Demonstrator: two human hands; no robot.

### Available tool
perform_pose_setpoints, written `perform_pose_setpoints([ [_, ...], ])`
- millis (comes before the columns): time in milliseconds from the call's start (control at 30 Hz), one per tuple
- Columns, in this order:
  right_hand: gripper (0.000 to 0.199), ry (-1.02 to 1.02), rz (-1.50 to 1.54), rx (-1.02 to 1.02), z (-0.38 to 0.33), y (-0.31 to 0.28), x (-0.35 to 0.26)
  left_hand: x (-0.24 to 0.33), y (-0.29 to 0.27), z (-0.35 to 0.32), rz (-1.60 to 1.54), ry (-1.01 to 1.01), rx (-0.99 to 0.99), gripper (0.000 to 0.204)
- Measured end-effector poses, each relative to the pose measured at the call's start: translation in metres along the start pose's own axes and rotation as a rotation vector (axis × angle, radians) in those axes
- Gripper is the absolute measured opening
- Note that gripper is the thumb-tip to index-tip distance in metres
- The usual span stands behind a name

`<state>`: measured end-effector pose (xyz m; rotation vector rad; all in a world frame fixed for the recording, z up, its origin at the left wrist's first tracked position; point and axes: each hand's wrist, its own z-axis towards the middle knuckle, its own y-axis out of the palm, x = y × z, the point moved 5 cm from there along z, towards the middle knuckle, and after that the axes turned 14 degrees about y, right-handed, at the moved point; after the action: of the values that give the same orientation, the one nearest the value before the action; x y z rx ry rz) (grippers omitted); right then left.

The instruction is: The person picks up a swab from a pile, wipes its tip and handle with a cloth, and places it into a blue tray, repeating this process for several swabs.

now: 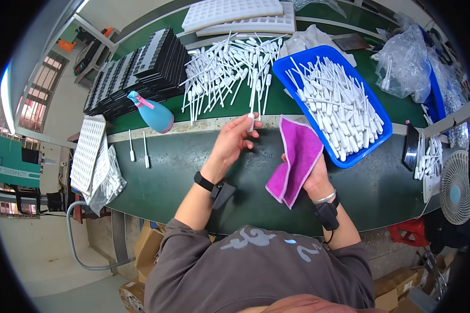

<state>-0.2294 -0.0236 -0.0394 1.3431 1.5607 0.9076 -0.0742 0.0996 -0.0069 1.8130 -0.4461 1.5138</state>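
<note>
While the left hand (234,140) pinches a white stick-like piece (251,122) between thumb and fingertips, over the tabletop (193,151) and well in from its near edge, the right hand (317,180) grips a purple cloth (296,156). Two similar pieces (147,160) lie toward the tabletop's left edge; a heaped blue tray (281,65) stands beyond the cloth.

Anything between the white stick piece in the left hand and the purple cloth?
Nothing visible does. The left hand holds the white stick piece to the left of the purple cloth in the right hand. The blue tray sits outside that gap.
</note>
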Motion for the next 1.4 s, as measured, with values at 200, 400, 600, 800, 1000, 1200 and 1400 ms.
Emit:
perform_pose_setpoints([
  [200, 0.044, -0.121, -0.048, 0.004, -0.003, 0.008, -0.010, -0.023, 0.003, -0.016, -0.269, -0.092, 0.124, 0.036],
  [400, 0.046, -0.134, -0.065, -0.040, -0.004, 0.006, -0.013, -0.021, 0.002, -0.019, -0.297, -0.065, 0.143, 0.035],
  [600, 0.046, -0.137, -0.066, 0.010, -0.007, 0.008, -0.004, -0.018, 0.047, -0.032, -0.128, -0.027, -0.041, 0.029],
  [800, 0.027, -0.232, -0.348, 0.036, -0.007, 0.001, -0.010, -0.058, 0.090, -0.066, 0.129, -0.217, -0.500, 0.025],
  [1000, 0.032, -0.078, 0.128, -0.457, -0.011, 0.020, -0.027, -0.054, 0.107, -0.076, -0.712, -0.566, -0.562, 0.024],
  [1200, 0.025, -0.031, -0.343, -0.103, -0.021, 0.013, 0.003, -0.051, 0.105, -0.073, -0.564, -0.352, -0.374, 0.022],
  [1400, 0.029, -0.088, -0.424, -0.149, 0.001, -0.013, 0.001, 0.000, 0.073, -0.057, 0.367, -0.181, -0.390, 0.020],
])
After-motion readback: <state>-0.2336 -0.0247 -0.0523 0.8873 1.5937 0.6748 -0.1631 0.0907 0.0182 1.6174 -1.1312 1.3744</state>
